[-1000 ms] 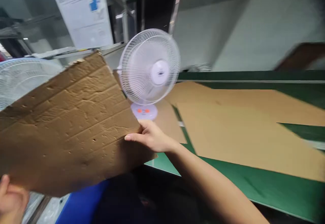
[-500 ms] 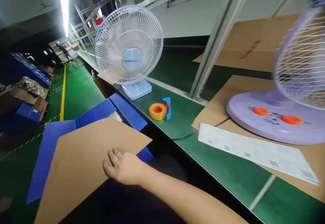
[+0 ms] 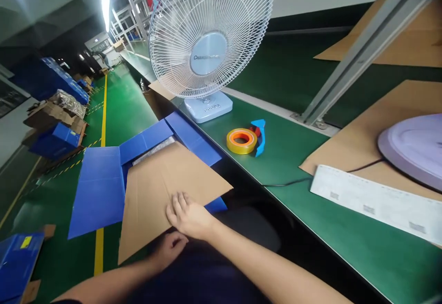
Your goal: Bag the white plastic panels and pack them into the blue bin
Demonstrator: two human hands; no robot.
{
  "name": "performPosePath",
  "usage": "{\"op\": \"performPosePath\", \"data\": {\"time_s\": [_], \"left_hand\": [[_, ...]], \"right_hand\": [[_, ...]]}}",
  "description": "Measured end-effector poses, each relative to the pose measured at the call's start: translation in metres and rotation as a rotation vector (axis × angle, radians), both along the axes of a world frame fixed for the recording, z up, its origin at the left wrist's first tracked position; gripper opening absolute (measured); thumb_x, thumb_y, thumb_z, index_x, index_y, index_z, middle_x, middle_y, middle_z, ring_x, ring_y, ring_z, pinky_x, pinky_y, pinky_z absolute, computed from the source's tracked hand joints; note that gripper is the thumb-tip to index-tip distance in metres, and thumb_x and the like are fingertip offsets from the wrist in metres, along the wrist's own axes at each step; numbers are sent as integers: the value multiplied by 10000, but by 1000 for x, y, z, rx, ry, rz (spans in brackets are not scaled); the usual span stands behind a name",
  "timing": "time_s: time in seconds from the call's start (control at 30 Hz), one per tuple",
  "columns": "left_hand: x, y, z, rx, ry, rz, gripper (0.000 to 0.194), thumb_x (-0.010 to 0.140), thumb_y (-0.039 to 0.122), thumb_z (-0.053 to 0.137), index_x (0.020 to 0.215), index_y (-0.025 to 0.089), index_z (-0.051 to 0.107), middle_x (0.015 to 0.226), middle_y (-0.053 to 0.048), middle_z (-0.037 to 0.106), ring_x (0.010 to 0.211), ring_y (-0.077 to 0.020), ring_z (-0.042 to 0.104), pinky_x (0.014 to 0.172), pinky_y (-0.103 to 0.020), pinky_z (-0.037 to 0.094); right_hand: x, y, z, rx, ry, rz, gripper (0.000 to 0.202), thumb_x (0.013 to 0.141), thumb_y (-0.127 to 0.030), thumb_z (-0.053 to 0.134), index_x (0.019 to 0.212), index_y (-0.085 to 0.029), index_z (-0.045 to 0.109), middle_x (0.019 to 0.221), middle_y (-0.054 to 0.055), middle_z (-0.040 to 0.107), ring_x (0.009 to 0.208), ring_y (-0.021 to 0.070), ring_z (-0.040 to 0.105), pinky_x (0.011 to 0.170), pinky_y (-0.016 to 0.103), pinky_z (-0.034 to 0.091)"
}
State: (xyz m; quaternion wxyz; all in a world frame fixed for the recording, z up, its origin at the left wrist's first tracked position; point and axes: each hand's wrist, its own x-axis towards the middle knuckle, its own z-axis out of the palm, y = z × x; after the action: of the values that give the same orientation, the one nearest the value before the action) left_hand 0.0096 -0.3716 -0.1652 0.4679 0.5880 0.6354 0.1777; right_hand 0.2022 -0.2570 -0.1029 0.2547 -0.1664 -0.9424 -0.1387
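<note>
A flat cardboard sheet (image 3: 162, 193) is lying over an open blue corrugated box (image 3: 103, 180) just ahead of both hands, and beyond them to the right a white table fan (image 3: 209, 42) is standing on the green bench (image 3: 311, 230), with a roll of yellow tape (image 3: 241, 140) nearer. The right hand (image 3: 189, 216) is reaching forward with its forearm stretched out, pressing palm down with fingers spread on the sheet's near edge. The left hand (image 3: 169, 249) is curling its fingers at the sheet's near edge just below, and how firmly it is gripping I cannot tell.

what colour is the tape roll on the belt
Yellow with an orange core, seen in the head view.
</note>
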Motion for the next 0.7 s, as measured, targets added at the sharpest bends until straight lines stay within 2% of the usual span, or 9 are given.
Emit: {"op": "performPosePath", "data": {"time_s": [0.13, 0.2, 0.27, 0.33, 0.4, 0.5, 0.57, 0.63, 0.7], "left_hand": [[-9, -1, 13, 116, 74, -100, 393, 1043, 539, 584, 951, 243, 826, 926, -91, 814, 914, -287, 771, 894, -414, 615], [-14, 2, 28, 271, 95, -175, 367, 1084, 478, 544, 1011, 256, 827, 894, -81, 805, 871, -258, 764, 886, -396, 617], [-20, 17, 42, 439, 111, -249, 341, 1094, 425, 532, 1082, 253, 827, 880, -90, 798, 850, -252, 758, 872, -396, 621], [-27, 47, 49, 559, 165, -274, 343, 1093, 403, 526, 1104, 232, 823, 934, -116, 805, 898, -262, 759, 899, -411, 619], [-35, 89, 47, 603, 273, -223, 360, 1085, 423, 525, 1093, 211, 816, 1060, -143, 813, 1031, -285, 751, 1012, -444, 598], [-47, 162, 32, 506, 461, -60, 401, 1028, 449, 567, 1232, 170, 769, 1340, -166, 765, 1295, -320, 669, 1194, -481, 500], [-50, 201, 22, 391, 527, 25, 461, 988, 440, 596, 1283, 113, 733, 1434, -205, 720, 1361, -334, 633, 1215, -470, 475], [-46, 225, 16, 318, 530, 31, 456, 952, 444, 611, 1195, 81, 741, 1351, -235, 755, 1311, -354, 667, 1158, -466, 514], [-38, 235, 11, 283, 503, -20, 381, 903, 450, 611, 1025, 118, 753, 1162, -208, 817, 1199, -372, 725, 1065, -468, 572]], "right_hand": [[-34, 31, -20, -274, -71, -155, 440, 1083, -201, 512, 1500, -123, 627, 1558, 288, 591, 1471, 425, 573, 1210, 722, 442], [-41, 37, -31, -396, -111, -277, 514, 1071, -250, 561, 1574, -153, 595, 1656, 260, 504, 1592, 447, 418, 1298, 762, 285], [-37, 33, -42, -441, -130, -315, 571, 1076, -299, 575, 1621, -128, 553, 1671, 282, 473, 1619, 469, 358, 1319, 773, 213], [-22, 22, -51, -448, -136, -307, 579, 1093, -324, 552, 1627, -101, 543, 1648, 305, 489, 1605, 480, 378, 1313, 776, 224], [-1, 7, -58, -456, -145, -317, 541, 1105, -306, 522, 1597, -91, 580, 1618, 308, 523, 1579, 483, 421, 1299, 782, 257], [37, -13, -64, -472, -156, -384, 494, 1111, -270, 497, 1550, -86, 630, 1590, 304, 555, 1546, 482, 471, 1274, 796, 300], [63, -24, -65, -484, -151, -455, 478, 1112, -257, 497, 1530, -76, 643, 1572, 310, 569, 1524, 480, 500, 1257, 799, 330], [87, -37, -62, -483, -125, -526, 458, 1114, -243, 486, 1504, -73, 657, 1548, 303, 591, 1493, 472, 535, 1238, 784, 376], [111, -53, -58, -464, -68, -593, 428, 1114, -229, 477, 1463, -82, 676, 1511, 270, 627, 1454, 442, 576, 1231, 730, 430]]}}
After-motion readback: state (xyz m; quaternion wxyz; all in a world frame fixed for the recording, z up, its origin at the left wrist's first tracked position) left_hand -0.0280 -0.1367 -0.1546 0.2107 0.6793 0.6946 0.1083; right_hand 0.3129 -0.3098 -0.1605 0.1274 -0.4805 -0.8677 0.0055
